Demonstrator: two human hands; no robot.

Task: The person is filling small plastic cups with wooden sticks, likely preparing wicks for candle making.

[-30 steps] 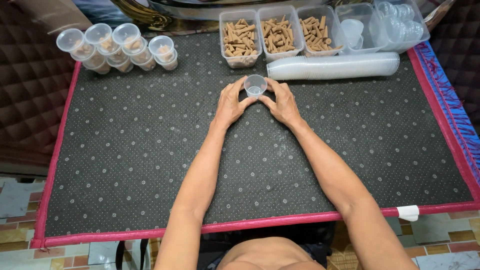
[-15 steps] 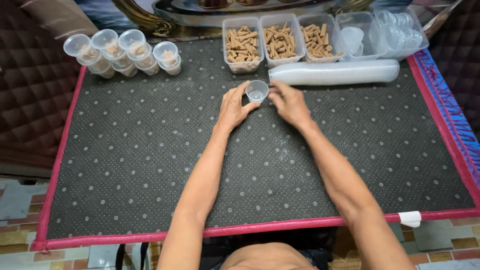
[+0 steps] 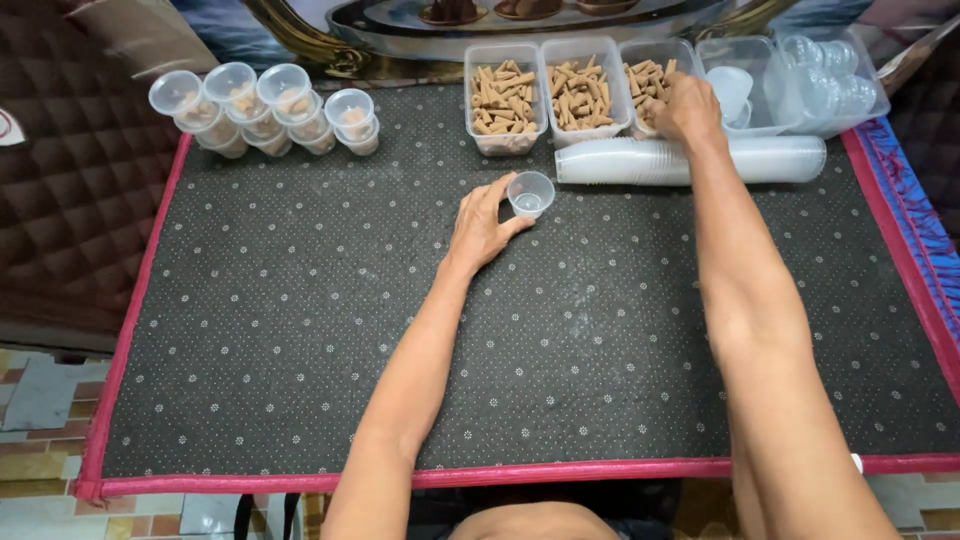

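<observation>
Item: small clear plastic cup point(image 3: 530, 193), upright on the dotted dark mat point(image 3: 300, 330) of the table, mid-far, pinched at its left wall by your left hand point(image 3: 480, 228). Keep that grip light so the cup stays level. Right hand point(image 3: 688, 108): far right, fingers curled down into the third tub of brown incense cones point(image 3: 648, 85); whether its grip is closed on anything cannot be told. Lift cones cleanly over the sleeve of stacked cups point(image 3: 690, 160). Change: half a second ago the right hand was beside the cup; now it is at the tub.

A dark grey mat point(image 3: 300, 330) dotted with small white flowers and edged in pink is seen; clear plastic tubs point(image 3: 505, 95) are filled with tan cones point(image 3: 578, 92).
</observation>
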